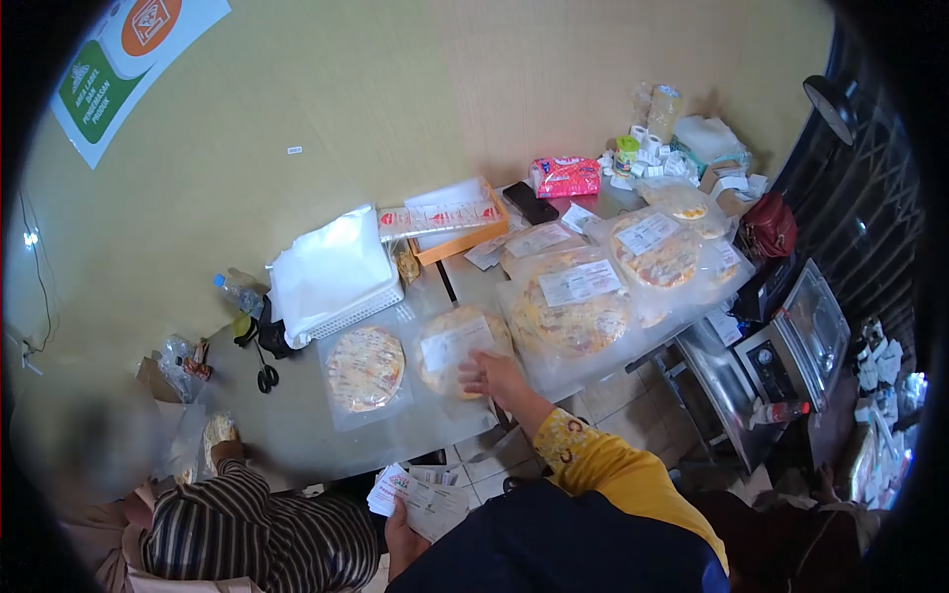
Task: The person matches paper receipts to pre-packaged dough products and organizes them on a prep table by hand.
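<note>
My right hand point(490, 376) rests its spread fingers at the lower right edge of a printed label point(453, 343). That label lies on a pizza point(442, 380) sealed in clear plastic on the table. Low in the view, my left hand point(403, 539) grips a fanned stack of printed label cards point(427, 502). Just left of the pizza under my right hand is another bagged pizza point(366, 369) with no label showing. To the right, a larger bagged pizza point(563, 321) carries a white label point(579, 283).
More labelled pizzas point(652, 259) overlap at the table's right end. Behind are a white basket point(346, 314), an orange tray point(465, 247), a phone point(531, 203) and a pink tissue pack point(565, 178). Scissors point(267, 378) lie left. A co-worker in a striped sleeve point(213, 519) handles a small bag.
</note>
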`<state>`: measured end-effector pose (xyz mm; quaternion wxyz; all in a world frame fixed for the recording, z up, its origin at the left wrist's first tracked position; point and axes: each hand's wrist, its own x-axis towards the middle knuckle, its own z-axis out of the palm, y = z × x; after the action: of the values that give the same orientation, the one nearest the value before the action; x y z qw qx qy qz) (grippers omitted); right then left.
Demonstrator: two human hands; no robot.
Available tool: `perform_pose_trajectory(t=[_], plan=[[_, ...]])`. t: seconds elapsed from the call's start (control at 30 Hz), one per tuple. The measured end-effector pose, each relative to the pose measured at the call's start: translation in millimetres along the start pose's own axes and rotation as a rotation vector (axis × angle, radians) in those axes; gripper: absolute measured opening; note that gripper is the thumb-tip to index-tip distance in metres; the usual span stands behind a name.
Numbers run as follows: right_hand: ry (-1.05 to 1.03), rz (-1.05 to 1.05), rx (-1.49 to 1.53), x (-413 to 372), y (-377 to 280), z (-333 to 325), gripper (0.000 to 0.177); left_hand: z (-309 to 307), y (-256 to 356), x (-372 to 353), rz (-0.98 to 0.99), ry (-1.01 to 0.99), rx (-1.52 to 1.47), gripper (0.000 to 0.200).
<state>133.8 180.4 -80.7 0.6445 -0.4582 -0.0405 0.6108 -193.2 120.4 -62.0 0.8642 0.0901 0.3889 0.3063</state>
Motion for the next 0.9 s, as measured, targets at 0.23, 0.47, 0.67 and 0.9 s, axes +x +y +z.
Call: perform_pose_trajectory(t=[0.23, 0.47, 0.67, 0.9], plan=[[-0.145, 0.190, -0.624, -69, -20, -44, 0.034, 16, 3, 8, 0.081, -0.107, -0.049, 0.050], [-0.060, -0.402, -1.193, -83, -131, -56, 0.034, 35, 8, 25, 0.211, -0.094, -0.097, 0.050], [0.018, -0.537, -1.468, -30, -227, -83, 0.029, 73, 1, 38, 0.339, 0.017, -0.104, 0.048], [-0.262, -0.543, -1.701, 113, -253, -86, 0.023, 130, -16, 59, 0.367, 0.143, -0.100, 0.048]])
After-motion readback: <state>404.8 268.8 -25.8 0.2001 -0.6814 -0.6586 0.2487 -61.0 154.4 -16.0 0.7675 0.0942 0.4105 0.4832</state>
